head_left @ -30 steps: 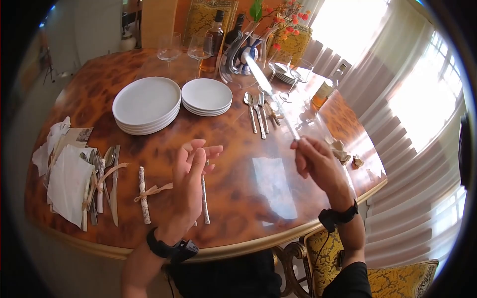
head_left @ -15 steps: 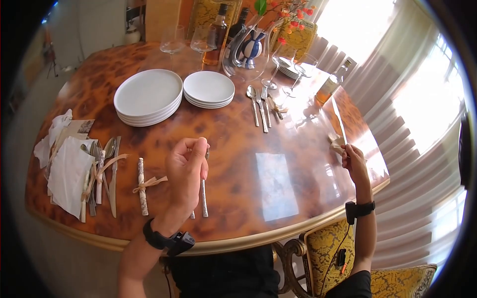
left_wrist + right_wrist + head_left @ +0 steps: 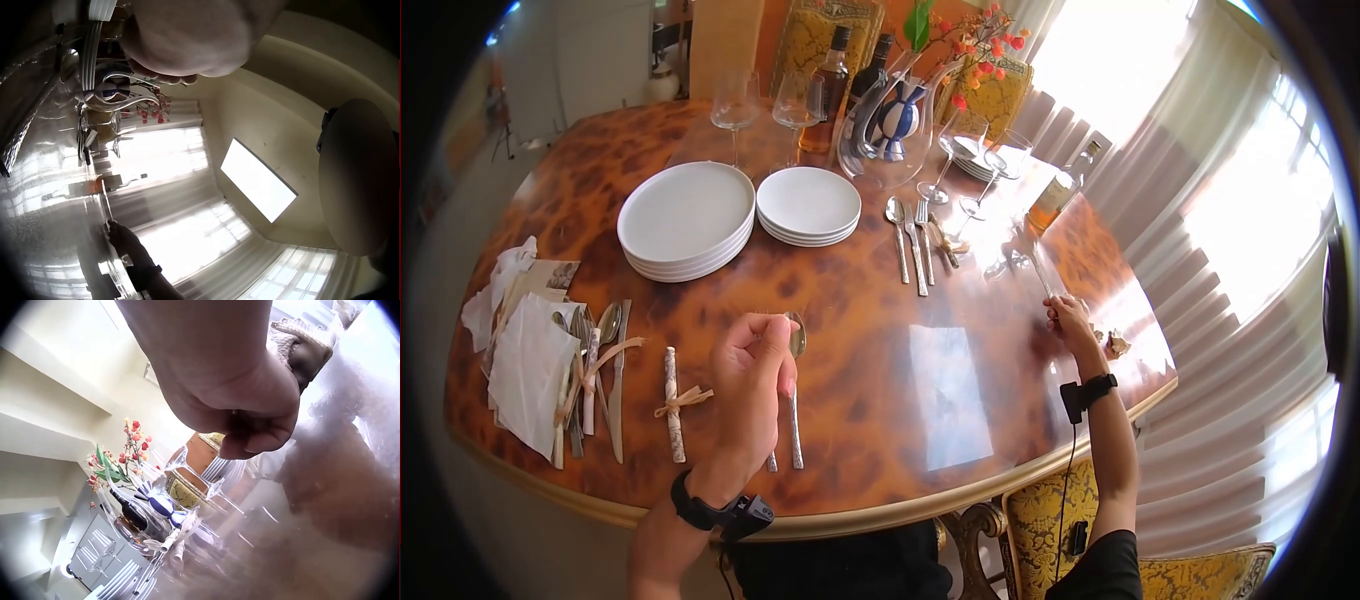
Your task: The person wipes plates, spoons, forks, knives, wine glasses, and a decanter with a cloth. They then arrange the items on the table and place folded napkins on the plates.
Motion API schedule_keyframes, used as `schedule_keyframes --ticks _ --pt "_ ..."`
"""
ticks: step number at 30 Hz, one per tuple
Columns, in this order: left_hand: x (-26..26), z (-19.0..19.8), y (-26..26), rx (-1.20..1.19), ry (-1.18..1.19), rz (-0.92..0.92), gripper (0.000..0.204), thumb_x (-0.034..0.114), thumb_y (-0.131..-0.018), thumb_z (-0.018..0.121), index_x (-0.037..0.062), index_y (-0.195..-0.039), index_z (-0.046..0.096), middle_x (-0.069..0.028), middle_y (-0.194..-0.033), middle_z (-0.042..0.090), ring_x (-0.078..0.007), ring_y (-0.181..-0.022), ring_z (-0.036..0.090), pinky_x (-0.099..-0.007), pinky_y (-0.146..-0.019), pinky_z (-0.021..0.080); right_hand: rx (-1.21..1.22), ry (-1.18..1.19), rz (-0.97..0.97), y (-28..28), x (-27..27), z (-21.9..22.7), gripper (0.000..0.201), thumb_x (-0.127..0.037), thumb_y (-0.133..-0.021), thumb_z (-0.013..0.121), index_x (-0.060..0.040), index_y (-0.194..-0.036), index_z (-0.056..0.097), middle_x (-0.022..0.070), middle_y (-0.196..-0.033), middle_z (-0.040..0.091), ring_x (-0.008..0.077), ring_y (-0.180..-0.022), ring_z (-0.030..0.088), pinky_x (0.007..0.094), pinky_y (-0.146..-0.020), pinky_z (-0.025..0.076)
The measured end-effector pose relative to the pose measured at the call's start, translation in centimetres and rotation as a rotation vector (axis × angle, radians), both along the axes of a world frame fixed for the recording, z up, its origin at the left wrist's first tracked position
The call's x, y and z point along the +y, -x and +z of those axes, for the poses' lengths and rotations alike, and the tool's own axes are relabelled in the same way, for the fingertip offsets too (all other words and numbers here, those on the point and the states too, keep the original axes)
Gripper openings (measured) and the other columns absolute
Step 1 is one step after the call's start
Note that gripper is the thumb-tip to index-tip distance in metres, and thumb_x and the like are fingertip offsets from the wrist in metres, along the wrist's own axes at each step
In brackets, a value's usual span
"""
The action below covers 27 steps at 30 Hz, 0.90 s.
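Above the near left part of the table, my left hand hovers with its fingers loosely curled and nothing visible in them. Partly behind it lie a spoon and another handle tip. My right hand holds a table knife by its handle at the right side, its blade pointing to the far side. Crumpled beige napkins lie close to that hand. In the right wrist view the right hand has curled fingers, with the knife hidden.
White plates stand in a large stack and a small stack. Beyond are wine glasses, bottles and a glass decanter. Cutlery lies mid-table. At left are napkins, tied cutlery and a patterned roll.
My right hand has moved right with the knife, whose blade has swung lower toward the tabletop. The fingers of my left hand have curled in from a spread pose. The view has shifted slightly.
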<state>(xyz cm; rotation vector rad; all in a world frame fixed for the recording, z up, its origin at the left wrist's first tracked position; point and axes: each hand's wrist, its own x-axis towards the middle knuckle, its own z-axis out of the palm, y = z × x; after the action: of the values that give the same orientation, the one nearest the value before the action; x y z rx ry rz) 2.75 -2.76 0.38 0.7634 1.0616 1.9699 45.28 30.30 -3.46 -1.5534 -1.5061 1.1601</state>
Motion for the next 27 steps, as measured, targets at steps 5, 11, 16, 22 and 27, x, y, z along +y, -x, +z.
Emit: schedule_keyframes --ticks 5,11,16,22,27 --pt "0.0 -0.1 0.1 -0.002 0.025 -0.012 0.02 0.02 -0.099 0.055 0.0031 -0.09 0.059 0.0038 -0.054 0.047 -0.0031 -0.045 0.04 -0.0204 -0.045 0.032 -0.084 0.04 -0.028 1.1 0.8 -0.3 0.026 -0.026 -0.099 0.048 -0.0052 -0.094 0.063 -0.0013 -0.066 0.054 0.0084 -0.047 0.051 0.0215 -0.04 0.037" --pt "0.1 -0.4 0.1 -0.021 0.026 -0.029 0.02 0.021 -0.1 0.055 0.0033 -0.091 0.058 0.0031 -0.053 0.047 -0.0037 -0.046 0.04 -0.0207 -0.047 0.032 -0.062 -0.04 -0.066 0.6 0.3 -1.2 0.023 -0.025 -0.098 0.053 -0.0065 -0.085 0.06 -0.0011 -0.066 0.056 0.0065 -0.046 0.051 0.0194 -0.039 0.037" --pt "-0.2 -0.4 -0.3 -0.032 0.035 -0.063 0.02 0.021 -0.1 0.054 0.0038 -0.09 0.057 0.0023 -0.053 0.047 -0.0047 -0.045 0.04 -0.0214 -0.047 0.032 0.026 -0.056 -0.034 -0.5 1.1 -2.3 0.023 -0.024 -0.096 0.057 -0.0071 -0.08 0.057 -0.0007 -0.066 0.056 0.0059 -0.046 0.05 0.0179 -0.039 0.037" --pt "-0.1 -0.6 -0.5 -0.034 0.04 -0.068 0.022 0.023 -0.1 0.054 0.0048 -0.089 0.056 0.0014 -0.053 0.046 -0.0055 -0.046 0.04 -0.022 -0.047 0.033 0.019 -0.029 -0.015 -0.7 1.3 -2.3 0.028 -0.027 -0.096 0.057 -0.008 -0.076 0.056 -0.0008 -0.061 0.055 0.0068 -0.045 0.051 0.0196 -0.039 0.037" --pt "-0.3 -0.4 -0.4 -0.015 0.02 -0.074 0.022 0.023 -0.101 0.053 0.0046 -0.089 0.056 0.0013 -0.053 0.046 -0.0063 -0.046 0.04 -0.0225 -0.047 0.033 0.034 -0.019 -0.011 0.1 0.7 -1.5 0.03 -0.028 -0.097 0.056 -0.0088 -0.075 0.055 -0.0013 -0.062 0.054 0.007 -0.045 0.05 0.0204 -0.04 0.038"
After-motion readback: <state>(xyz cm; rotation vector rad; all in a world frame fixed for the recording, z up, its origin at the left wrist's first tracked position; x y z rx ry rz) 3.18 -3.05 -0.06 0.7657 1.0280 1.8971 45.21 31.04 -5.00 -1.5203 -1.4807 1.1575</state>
